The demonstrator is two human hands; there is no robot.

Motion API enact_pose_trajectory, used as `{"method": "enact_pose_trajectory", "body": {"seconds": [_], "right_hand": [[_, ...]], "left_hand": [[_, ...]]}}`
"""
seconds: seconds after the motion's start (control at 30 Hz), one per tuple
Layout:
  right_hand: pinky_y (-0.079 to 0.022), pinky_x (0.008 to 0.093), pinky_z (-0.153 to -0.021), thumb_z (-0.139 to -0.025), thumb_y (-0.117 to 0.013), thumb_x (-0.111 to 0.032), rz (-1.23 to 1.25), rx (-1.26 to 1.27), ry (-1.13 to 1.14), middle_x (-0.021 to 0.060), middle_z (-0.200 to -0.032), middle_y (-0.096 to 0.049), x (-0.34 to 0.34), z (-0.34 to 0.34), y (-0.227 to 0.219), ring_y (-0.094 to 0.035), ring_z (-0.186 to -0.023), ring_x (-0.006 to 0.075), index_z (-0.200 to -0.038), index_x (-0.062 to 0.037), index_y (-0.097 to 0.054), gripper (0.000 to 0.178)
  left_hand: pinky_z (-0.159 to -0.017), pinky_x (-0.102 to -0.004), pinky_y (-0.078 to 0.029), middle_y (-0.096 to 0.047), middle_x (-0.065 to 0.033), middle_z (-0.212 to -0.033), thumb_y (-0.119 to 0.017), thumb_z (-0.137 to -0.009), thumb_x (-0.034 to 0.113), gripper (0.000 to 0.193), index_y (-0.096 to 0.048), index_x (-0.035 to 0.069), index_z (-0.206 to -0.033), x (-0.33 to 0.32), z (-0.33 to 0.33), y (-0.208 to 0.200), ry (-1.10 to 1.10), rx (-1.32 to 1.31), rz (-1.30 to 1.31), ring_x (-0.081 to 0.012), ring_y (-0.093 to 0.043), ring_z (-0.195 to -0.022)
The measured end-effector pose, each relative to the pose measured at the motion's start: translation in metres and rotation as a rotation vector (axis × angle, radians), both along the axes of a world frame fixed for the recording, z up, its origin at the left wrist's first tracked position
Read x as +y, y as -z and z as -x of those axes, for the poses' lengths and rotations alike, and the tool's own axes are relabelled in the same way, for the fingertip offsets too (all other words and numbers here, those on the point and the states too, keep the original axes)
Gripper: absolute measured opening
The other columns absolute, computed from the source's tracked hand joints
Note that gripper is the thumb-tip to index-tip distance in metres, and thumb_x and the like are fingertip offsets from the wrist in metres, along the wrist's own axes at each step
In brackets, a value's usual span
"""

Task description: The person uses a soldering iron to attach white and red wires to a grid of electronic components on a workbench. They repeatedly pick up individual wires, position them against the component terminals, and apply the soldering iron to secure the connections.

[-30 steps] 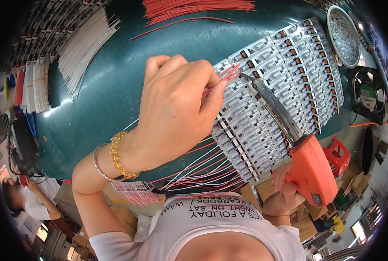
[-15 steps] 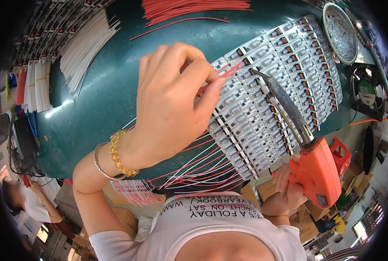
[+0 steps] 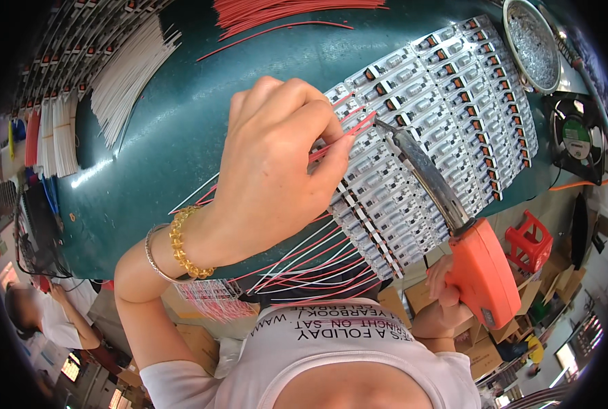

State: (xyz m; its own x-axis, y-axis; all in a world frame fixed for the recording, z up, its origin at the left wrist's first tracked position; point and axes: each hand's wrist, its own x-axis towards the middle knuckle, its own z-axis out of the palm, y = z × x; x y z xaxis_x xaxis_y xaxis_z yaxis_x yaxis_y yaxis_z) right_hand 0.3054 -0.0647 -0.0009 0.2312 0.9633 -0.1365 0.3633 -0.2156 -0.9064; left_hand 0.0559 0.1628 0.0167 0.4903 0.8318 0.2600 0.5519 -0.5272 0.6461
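My left hand pinches thin red wires between thumb and forefinger. The wire ends lie over the far left edge of a panel of small circuit boards. My right hand grips an orange-red soldering gun from below. Its dark tip sits right beside the end of a held wire, though whether they touch I cannot tell. Along the panel's near left side, several red and white wires trail toward me over the table edge.
Bundled red wires and one loose red wire lie at the back. White wires fan out at the left. At the right stand a round metal bowl and a black fan. A red stool is beyond the table.
The soldering gun has shifted left, bringing its tip closer to the pinched wire's end. My left hand has moved slightly down and right, still pinching. The whole view has shifted slightly.
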Motion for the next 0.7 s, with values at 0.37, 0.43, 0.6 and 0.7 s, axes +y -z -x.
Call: {"method": "enact_pose_trajectory", "body": {"seconds": [0.37,0.43,0.6,0.7], "right_hand": [[-0.034,0.0223,-0.041,-0.087,-0.065,-0.057,-0.252,0.317,0.146,-0.0023,-0.052,-0.047,0.009,0.011,0.013,-0.041,-0.039,0.0081,-0.126,0.0103,-0.046,0.08],[-0.033,0.0223,-0.041,-0.087,-0.064,-0.056,-0.266,0.362,0.172,-0.0021,-0.051,-0.047,0.007,0.011,0.014,-0.041,-0.038,0.0082,-0.126,0.0101,-0.046,0.079],[-0.035,0.0234,-0.042,-0.088,-0.065,-0.054,-0.234,0.352,0.205,-0.0022,-0.05,-0.047,0.012,0.023,0.002,-0.042,-0.038,0.0088,-0.126,0.0102,-0.046,0.077],[-0.038,0.0245,-0.044,-0.088,-0.065,-0.054,-0.192,0.349,0.166,-0.0023,-0.05,-0.047,0.022,0.027,-0.01,-0.043,-0.039,0.0093,-0.127,0.01,-0.045,0.077]], "left_hand": [[-0.076,-0.0342,-0.041,-0.062,-0.0064,-0.083,-0.075,-0.075,0.002,0.013,-0.062,0.004,-0.074,0.0,0.0,-0.002,-0.006,0.012,-0.009,-0.0231,-0.054,-0.077],[-0.077,-0.0357,-0.041,-0.062,-0.0055,-0.079,-0.075,-0.075,0.002,0.013,-0.062,0.004,-0.074,0.001,0.001,-0.005,-0.011,0.005,-0.105,-0.0222,-0.054,-0.072],[-0.081,-0.0369,-0.039,-0.06,-0.0013,-0.065,-0.076,-0.077,0.003,0.012,-0.064,0.005,-0.074,-0.003,0.001,-0.015,0.015,-0.083,0.019,-0.0184,-0.052,-0.058],[-0.08,-0.0341,-0.038,-0.059,-0.0002,-0.064,-0.076,-0.078,0.004,0.013,-0.064,0.007,-0.073,-0.01,-0.007,-0.007,-0.004,-0.032,0.037,-0.0166,-0.051,-0.058]]}}
